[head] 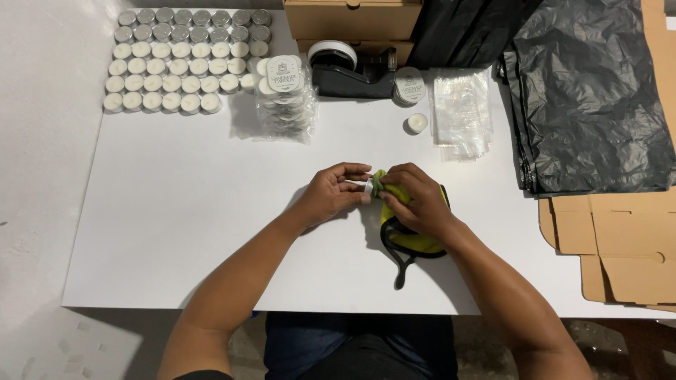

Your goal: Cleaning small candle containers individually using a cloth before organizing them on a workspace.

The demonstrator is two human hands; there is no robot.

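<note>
Tealight candle in its small silver metal cup (367, 186) sits pinched between the fingertips of my left hand (331, 193), held just above the white tabletop (176, 211) near its middle. I see my right hand (415, 198) closed around a yellow-green cloth with black trim (412, 236), a fold of it pressed against the cup's side; the left grip appears to steady the cup so the cloth can rub it. The cloth's loose end trails onto the tabletop below my wrist. Farther back, rows of white tealights (172, 74) stand in a neat block beside a clear bag stack of packed candles (285, 98), a black tape dispenser (348, 70), one lone tealight (417, 123) and clear plastic sleeves (461, 112), all within arm's reach. Black plastic bags (591, 98) and flat cardboard (620, 246) lie to my right.
</note>
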